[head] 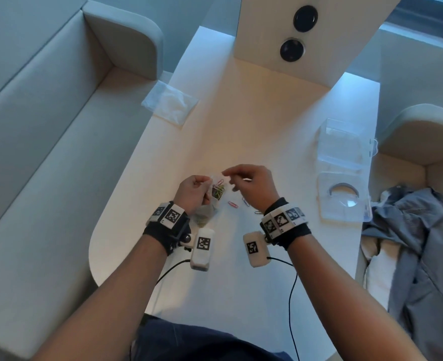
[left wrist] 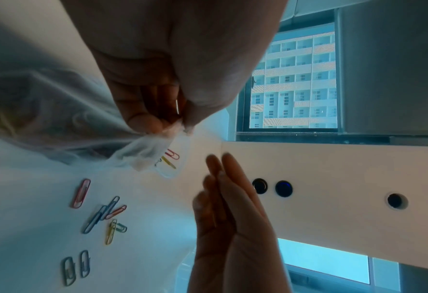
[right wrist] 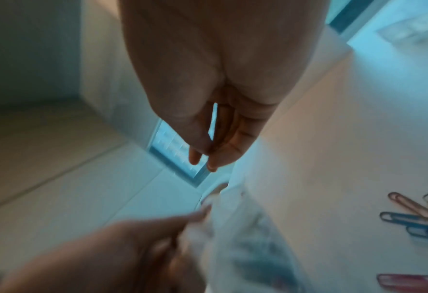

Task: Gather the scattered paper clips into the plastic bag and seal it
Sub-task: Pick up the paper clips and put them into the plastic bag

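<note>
My left hand [head: 207, 182] pinches the rim of a clear plastic bag [head: 216, 194] and holds it up over the white table [head: 241, 126]. Several coloured paper clips [head: 219, 190] lie inside it. In the left wrist view the left fingertips [left wrist: 157, 123] pinch the crumpled bag [left wrist: 57, 111], with clips [left wrist: 170, 158] showing near its mouth. My right hand [head: 228, 178] hovers by the bag's mouth with straight fingers [left wrist: 222, 178]; no clip shows in it. Loose clips lie on the table: a pink one [head: 233, 204], blue ones [left wrist: 102, 214], and others [right wrist: 408, 220].
An open clear plastic box [head: 343, 173] lies at the table's right. Another clear packet [head: 169, 104] overhangs the left edge. A white upright panel with round black sockets [head: 292, 49] stands at the far end. A grey jacket [head: 418, 243] lies on the right seat.
</note>
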